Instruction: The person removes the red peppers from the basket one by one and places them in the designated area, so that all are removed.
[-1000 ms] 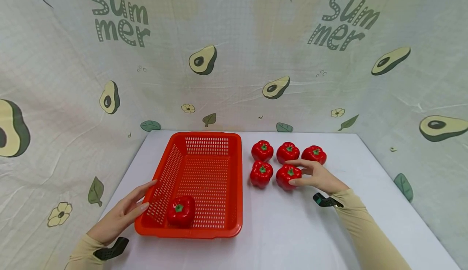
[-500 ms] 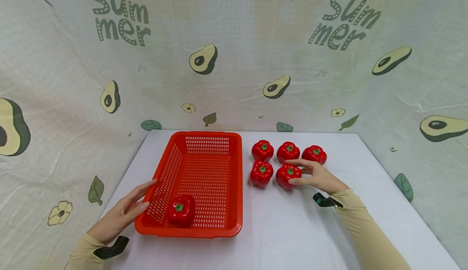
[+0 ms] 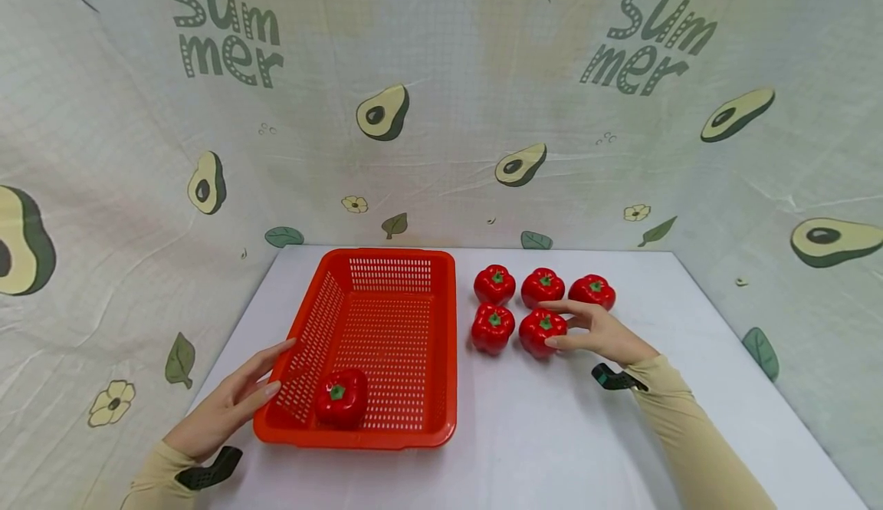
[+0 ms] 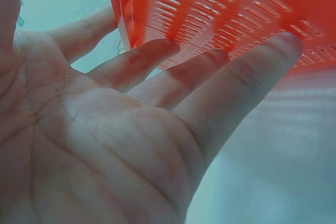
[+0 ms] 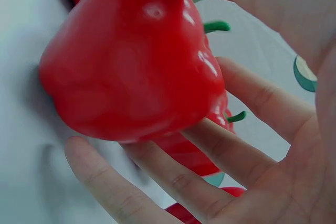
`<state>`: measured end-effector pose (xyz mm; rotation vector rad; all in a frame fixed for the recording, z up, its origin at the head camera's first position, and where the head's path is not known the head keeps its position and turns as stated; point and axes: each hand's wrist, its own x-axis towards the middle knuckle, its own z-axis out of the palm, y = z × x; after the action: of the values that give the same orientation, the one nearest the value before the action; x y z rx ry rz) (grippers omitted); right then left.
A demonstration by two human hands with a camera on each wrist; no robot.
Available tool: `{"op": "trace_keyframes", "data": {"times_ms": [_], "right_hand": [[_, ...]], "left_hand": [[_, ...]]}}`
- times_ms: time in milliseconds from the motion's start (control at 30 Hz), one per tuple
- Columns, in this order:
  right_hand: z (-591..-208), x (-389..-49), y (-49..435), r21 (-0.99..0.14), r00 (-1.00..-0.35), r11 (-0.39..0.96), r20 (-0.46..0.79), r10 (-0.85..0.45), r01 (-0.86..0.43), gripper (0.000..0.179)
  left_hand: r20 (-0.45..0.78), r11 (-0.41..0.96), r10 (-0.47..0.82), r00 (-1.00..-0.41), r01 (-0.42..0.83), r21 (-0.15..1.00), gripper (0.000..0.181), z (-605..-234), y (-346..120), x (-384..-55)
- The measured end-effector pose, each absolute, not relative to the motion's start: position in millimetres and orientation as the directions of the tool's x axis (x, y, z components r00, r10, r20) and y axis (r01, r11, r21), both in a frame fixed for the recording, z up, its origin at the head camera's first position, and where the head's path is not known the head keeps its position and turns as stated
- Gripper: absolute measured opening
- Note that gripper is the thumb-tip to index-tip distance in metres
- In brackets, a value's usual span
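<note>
My right hand [image 3: 600,333] pinches a glossy red bell pepper [image 3: 538,332] between thumb and fingers, at the front of a group on the table. In the right wrist view, this bell pepper [image 5: 131,66] fills much of the frame, with the thumb above it and the fingertips along its lower side. To the left stands a red plastic basket [image 3: 449,357] with slotted walls. Against its left side rests my left hand [image 3: 224,409], and the left wrist view shows straight fingers [image 4: 241,77] touching the basket wall [image 4: 189,3]. Another bell pepper [image 3: 341,399] sits inside the basket, front left.
Behind the held one stand three red bell peppers in a row: left [image 3: 494,285], middle [image 3: 543,287] and right [image 3: 592,291]. One more bell pepper [image 3: 493,329] lies between the basket and the right hand. A patterned cloth [image 3: 441,111] hangs round the white table [image 3: 510,433].
</note>
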<state>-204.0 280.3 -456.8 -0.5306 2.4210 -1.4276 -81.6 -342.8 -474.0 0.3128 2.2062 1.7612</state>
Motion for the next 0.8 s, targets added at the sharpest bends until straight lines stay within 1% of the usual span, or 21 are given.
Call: {"op": "trace_keyframes", "data": {"times_ms": [200, 400, 533, 800], "right_hand": [[-447.8, -199.7, 286.7, -0.884, -0.887, 0.431, -0.045, -0.459, -0.178, 0.068], [-432.5, -197.5, 294.9, -0.839, -0.882, 0.468, 0.028, -0.471, -0.276, 0.063], [-420.8, -195.5, 295.3, -0.814, -0.882, 0.493, 0.049, -0.468, -0.306, 0.061], [-396.8, -198.1, 282.5, -0.787, -0.890, 0.536, 0.036, -0.454, -0.305, 0.065]], "left_hand": [[-0.081, 0.217, 0.361, -0.929, 0.000, 0.976, 0.064, -476.3, -343.7, -81.8], [-0.074, 0.212, 0.365, -0.928, 0.005, 0.977, 0.064, -477.1, -344.6, -82.1], [-0.074, 0.212, 0.361, -0.930, 0.005, 0.977, 0.064, -476.2, -344.5, -83.5], [-0.101, 0.220, 0.354, -0.930, -0.023, 0.975, 0.065, -474.5, -344.6, -84.4]]}}
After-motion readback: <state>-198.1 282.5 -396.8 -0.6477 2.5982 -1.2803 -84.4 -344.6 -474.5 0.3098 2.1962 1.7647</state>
